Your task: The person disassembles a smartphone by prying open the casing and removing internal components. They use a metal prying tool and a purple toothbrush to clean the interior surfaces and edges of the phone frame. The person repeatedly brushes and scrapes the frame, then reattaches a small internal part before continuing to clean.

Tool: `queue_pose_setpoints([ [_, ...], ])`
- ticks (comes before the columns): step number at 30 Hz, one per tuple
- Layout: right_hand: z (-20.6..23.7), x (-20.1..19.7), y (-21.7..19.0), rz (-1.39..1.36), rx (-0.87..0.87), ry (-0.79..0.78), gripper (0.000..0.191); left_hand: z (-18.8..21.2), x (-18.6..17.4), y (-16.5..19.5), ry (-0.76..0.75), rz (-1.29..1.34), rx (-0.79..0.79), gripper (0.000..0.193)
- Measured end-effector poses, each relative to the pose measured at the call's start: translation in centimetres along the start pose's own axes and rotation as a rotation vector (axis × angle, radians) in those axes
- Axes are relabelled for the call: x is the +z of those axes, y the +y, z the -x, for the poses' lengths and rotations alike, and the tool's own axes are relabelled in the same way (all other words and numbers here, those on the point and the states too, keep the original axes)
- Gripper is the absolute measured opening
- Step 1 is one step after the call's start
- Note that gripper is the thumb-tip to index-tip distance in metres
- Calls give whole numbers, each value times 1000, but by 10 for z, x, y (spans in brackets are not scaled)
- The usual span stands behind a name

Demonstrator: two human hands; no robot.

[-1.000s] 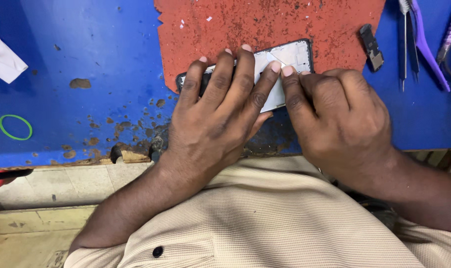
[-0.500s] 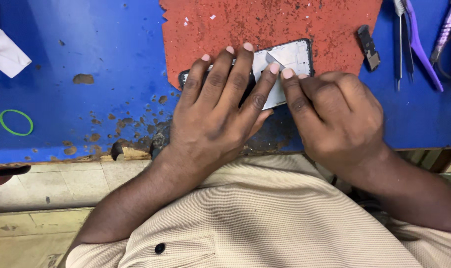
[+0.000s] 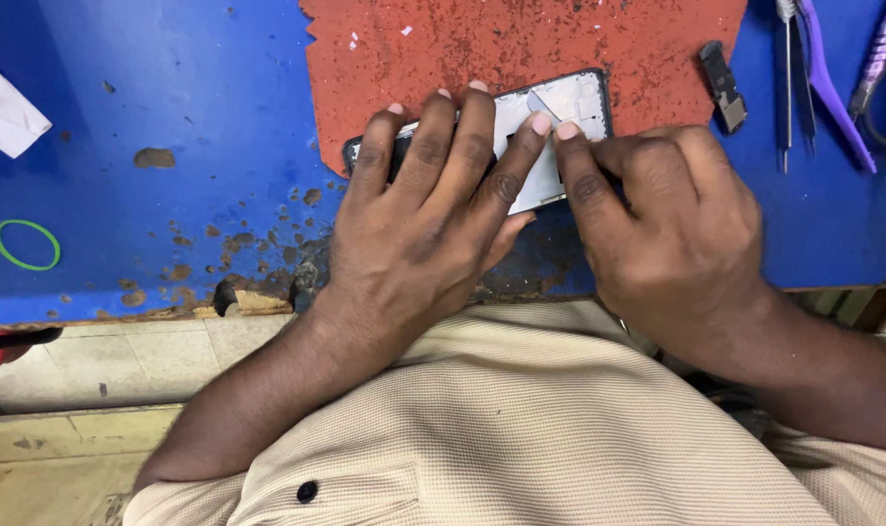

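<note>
An opened phone (image 3: 571, 109) with a black frame and pale inner plate lies on a worn red mat (image 3: 521, 44) on the blue bench. My left hand (image 3: 428, 209) lies flat over the phone's left half, fingers spread, pressing it down. My right hand (image 3: 662, 219) rests at the phone's lower right edge, its index fingertip touching the pale plate beside my left fingertips. A small grey strip sits on the plate just above those fingertips. Much of the phone is hidden under my hands.
A small black part (image 3: 723, 86) lies at the mat's right edge. Metal tweezers (image 3: 786, 83), a purple-handled tool (image 3: 830, 83) and another purple tool (image 3: 879, 58) lie at right. A green rubber ring (image 3: 27, 244) and white cloth (image 3: 4, 107) are at left. The chipped bench edge (image 3: 238, 297) runs below.
Both hands stay on the phone. My right index fingertip has shifted slightly along the pale plate toward my left fingertips; the phone has barely moved.
</note>
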State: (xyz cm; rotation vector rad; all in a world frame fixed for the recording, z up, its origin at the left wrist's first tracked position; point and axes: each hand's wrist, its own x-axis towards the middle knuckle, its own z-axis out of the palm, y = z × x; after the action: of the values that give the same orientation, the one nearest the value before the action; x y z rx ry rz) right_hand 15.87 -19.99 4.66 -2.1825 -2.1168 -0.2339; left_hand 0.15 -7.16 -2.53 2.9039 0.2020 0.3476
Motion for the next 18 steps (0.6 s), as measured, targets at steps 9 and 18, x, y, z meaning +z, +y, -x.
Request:
queue_pose_setpoints([
  [9,0,7,1,-31,-30,69,25,3,6,-2,74,31,6,62],
  [18,-3,6,-1,47,-84,55,28,4,8,-4,95,49,10,58],
])
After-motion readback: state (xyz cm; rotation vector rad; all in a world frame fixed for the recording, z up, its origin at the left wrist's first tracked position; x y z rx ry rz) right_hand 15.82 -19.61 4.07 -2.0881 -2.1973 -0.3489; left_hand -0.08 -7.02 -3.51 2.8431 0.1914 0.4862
